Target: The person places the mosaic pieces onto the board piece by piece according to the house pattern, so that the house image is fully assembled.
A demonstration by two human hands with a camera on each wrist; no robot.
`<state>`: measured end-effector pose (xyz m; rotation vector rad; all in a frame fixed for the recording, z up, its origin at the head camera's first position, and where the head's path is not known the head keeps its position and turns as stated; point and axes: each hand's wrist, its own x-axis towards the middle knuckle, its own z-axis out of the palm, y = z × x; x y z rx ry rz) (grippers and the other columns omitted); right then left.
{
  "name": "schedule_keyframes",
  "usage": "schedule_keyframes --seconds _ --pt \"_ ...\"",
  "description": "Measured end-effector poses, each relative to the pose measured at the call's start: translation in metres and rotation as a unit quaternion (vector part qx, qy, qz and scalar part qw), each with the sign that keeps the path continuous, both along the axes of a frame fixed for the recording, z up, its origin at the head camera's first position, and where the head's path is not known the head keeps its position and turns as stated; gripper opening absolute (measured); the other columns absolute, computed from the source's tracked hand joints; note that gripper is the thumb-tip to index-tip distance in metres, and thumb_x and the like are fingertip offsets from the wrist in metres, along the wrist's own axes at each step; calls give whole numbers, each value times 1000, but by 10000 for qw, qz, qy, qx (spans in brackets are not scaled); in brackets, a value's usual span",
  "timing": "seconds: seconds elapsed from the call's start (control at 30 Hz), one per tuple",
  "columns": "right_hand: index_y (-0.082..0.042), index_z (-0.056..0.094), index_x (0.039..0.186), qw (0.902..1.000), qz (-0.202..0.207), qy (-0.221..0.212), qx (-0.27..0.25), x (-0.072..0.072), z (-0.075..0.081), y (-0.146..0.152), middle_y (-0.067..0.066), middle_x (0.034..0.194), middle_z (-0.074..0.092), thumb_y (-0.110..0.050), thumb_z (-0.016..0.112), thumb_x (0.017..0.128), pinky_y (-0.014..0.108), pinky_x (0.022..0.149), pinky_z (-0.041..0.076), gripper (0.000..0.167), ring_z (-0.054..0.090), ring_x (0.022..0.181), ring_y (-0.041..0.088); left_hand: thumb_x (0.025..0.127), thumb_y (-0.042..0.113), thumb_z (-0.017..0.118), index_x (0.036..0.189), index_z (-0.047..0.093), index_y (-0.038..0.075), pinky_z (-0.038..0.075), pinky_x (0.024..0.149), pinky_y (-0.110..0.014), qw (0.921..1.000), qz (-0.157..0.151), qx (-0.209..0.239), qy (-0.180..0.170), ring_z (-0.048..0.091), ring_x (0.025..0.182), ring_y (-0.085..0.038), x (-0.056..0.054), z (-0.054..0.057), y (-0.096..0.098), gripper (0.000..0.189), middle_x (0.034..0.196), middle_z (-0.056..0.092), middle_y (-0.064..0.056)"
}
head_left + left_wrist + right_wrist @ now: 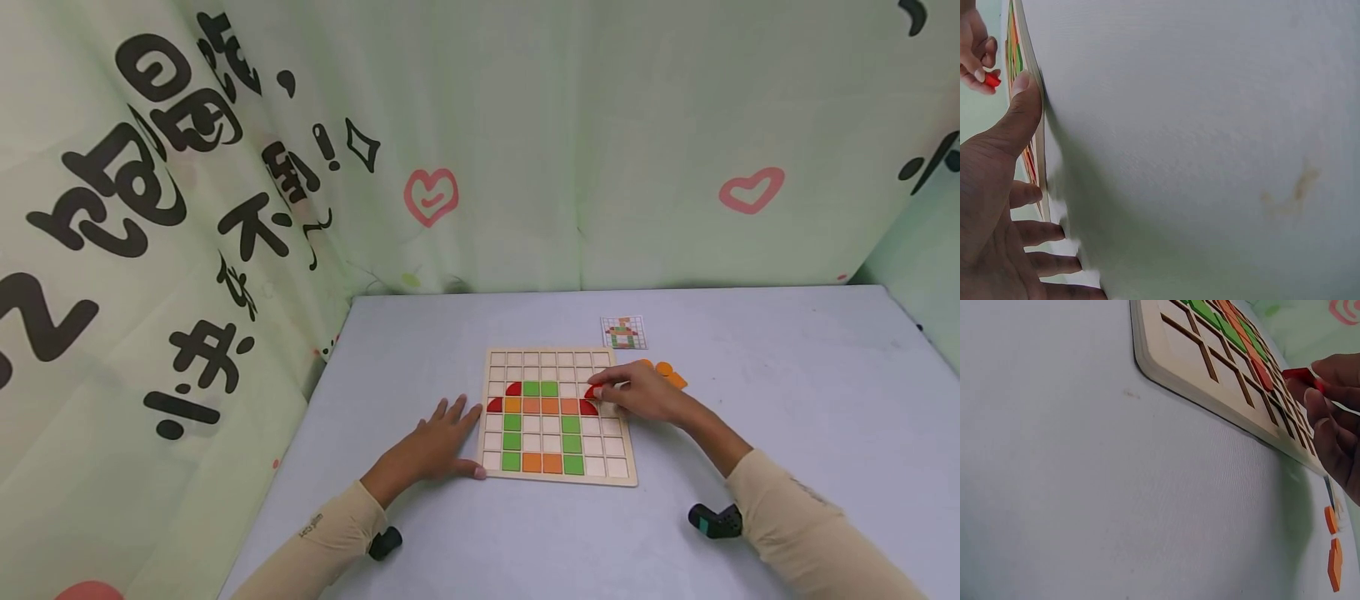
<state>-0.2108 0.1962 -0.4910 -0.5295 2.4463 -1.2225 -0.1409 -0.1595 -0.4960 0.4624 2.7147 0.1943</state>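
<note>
A wooden grid board (615, 447) lies on the table, partly filled with green squares (531, 388), orange squares (550, 406) and red quarter-round pieces (495, 405). Over its right side my right hand (647, 393) pinches a red piece (1300, 376) between thumb and fingers. In the head view that piece hovers at or just above the cells, right of the green row; contact is unclear. My left hand (431, 446) rests along the board's left edge, its fingers spread and the thumb (1020, 100) touching the rim near the lower left corner.
Several loose orange pieces (677, 380) lie right of the board, partly behind the right hand. A small printed pattern card (624, 333) sits beyond the board's upper right corner. A pale curtain (570, 150) hangs behind the white-covered table (450, 342).
</note>
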Motion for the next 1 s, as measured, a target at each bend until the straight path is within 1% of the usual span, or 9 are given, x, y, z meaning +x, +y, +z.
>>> schedule_keyframes --seconds 0.1,0.17,0.27,0.33,0.4,0.5,0.7,0.9,1.0 --pt "1 68 126 9999 9 71 71 -2 1 -5 13 107 70 -12 63 98 23 58 44 32 56 71 18 77 63 77 160 28 20 35 109 -68 10000 7 1 -10 20 153 -43 0 1 0 105 167 23 -12" --pt "1 67 127 9997 43 210 111 -3 1 -9 14 111 70 -11 63 98 23 63 46 32 57 81 19 77 63 77 160 28 20 35 109 -69 10000 11 1 -20 19 153 -43 0 1 0 105 167 22 -12" --pt "0 68 125 9993 16 349 162 -5 -1 -15 12 109 71 -12 65 96 23 68 49 31 59 89 19 77 63 77 160 28 20 35 109 -69 10000 21 11 -27 19 153 -42 0 1 0 105 167 22 -12" --pt "-1 70 123 9988 -24 430 213 -6 -2 -19 10 105 71 -12 66 95 24 69 50 30 59 87 19 77 63 77 160 28 20 35 109 -69 10000 26 21 -26 19 153 -43 0 1 0 105 167 22 -12" --pt "-2 71 120 9984 -68 492 262 -7 -4 -24 8 100 70 -12 67 94 25 66 49 28 58 83 19 77 63 77 160 28 21 35 109 -69 10000 25 25 -27 19 153 -43 0 0 0 105 167 22 -12" --pt "-3 72 118 9977 -114 575 343 -8 -6 -31 7 98 69 -13 68 94 25 64 47 26 55 78 18 77 63 77 160 28 20 36 108 -69 10000 -5 5 -14 21 152 -43 1 0 0 105 167 23 -12" --pt "-4 71 119 9968 -190 568 527 -10 -8 -42 8 101 67 -15 69 95 27 62 45 26 54 76 17 77 62 78 159 31 18 38 106 -69 10000 -65 -6 57 24 151 -45 1 3 1 104 165 27 -15" --pt "-7 72 113 9894 -317 923 1077 -11 -9 -47 5 99 70 -16 72 92 30 69 45 22 57 83 18 77 62 78 159 31 19 38 107 -68 10000 -37 -35 54 24 151 -44 1 3 1 104 166 26 -14" --pt "-7 73 110 9848 -378 1104 1288 -11 -8 -49 5 95 71 -18 75 90 30 70 46 22 58 84 19 77 62 77 159 30 19 37 107 -68 10000 -22 -39 38 23 151 -44 1 3 1 104 166 25 -13"
